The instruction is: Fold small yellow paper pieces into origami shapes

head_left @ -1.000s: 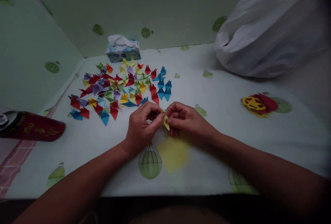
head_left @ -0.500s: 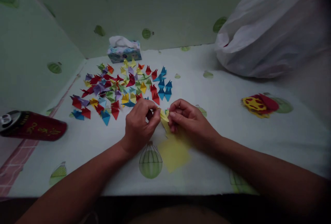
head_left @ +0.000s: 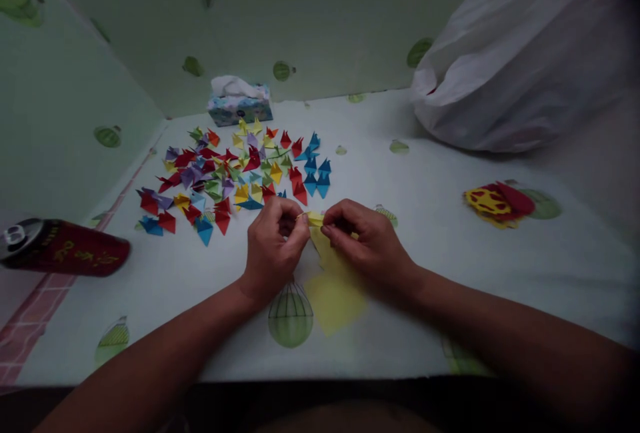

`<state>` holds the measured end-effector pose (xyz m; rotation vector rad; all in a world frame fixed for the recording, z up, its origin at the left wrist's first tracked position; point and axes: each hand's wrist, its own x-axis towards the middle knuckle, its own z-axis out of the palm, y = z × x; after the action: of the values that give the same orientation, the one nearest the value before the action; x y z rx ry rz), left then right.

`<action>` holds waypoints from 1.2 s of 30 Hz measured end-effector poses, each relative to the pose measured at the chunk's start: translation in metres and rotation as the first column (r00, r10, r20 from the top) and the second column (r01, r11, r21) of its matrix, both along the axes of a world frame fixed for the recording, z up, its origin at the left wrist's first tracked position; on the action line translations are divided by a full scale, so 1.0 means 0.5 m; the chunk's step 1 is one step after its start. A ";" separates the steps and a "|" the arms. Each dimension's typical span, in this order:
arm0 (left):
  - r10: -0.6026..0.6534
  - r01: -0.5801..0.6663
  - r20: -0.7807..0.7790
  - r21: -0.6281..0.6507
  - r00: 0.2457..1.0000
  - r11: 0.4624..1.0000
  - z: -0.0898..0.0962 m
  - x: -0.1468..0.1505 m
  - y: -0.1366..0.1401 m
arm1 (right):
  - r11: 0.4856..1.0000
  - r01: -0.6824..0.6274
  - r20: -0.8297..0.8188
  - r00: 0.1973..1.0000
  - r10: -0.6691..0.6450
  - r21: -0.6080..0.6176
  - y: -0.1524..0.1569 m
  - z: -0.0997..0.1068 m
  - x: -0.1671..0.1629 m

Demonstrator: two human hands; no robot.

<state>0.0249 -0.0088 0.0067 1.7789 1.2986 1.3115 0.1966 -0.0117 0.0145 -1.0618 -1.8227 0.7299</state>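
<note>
Between my two hands is a small folded piece of yellow paper [head_left: 315, 219]. My left hand [head_left: 277, 240] pinches its left end between thumb and forefinger. The right end is pinched by the thumb and fingertips of my right hand [head_left: 367, 236]. Below the hands, sheets of yellow paper [head_left: 334, 303] lie on the table, partly covered by my right hand. Many folded paper cranes [head_left: 253, 158] in red, blue, yellow, green and purple spread over the table just beyond my left hand.
A red drink can [head_left: 67, 246] is at the left edge. Behind the cranes stands a tissue box [head_left: 240, 110] against the wall. A large white plastic bag [head_left: 505, 93] bulges at the back right. Red and yellow cut-out pieces [head_left: 497, 203] lie to the right on the patterned tablecloth [head_left: 400, 346].
My right fingers have closed onto the right end of the folded yellow paper, which now lies more level between both hands. The left hand keeps its pinch. The view has shifted slightly.
</note>
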 end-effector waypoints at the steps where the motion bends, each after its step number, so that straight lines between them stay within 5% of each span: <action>1: -0.005 0.006 0.020 -0.020 1.000 1.000 0.001 0.002 -0.002 | 1.000 0.001 -0.005 1.000 -0.001 -0.018 -0.001 0.000 0.000; 7: -0.059 0.067 0.085 -0.094 0.995 0.993 0.003 0.010 -0.014 | 0.982 0.002 -0.114 0.993 -0.024 -0.187 -0.005 -0.006 -0.003; 15: -0.048 0.076 0.154 -0.184 0.987 0.980 0.001 0.012 -0.017 | 0.964 -0.024 -0.198 0.980 -0.029 -0.264 0.000 -0.012 -0.002; 28: 0.017 0.184 0.404 -0.453 0.915 0.872 0.020 0.027 -0.021 | 0.984 0.011 -0.102 0.994 -0.030 -0.178 0.001 -0.003 0.003; 36: 0.018 0.265 0.497 -0.492 0.868 0.829 0.029 0.030 -0.029 | 0.908 -0.087 -0.319 0.946 -0.053 -0.409 0.010 -0.011 0.000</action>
<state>0.0398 -0.0235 0.0210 1.0259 1.0932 1.0662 0.1966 -0.0067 0.0093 -1.1155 -1.4234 1.2701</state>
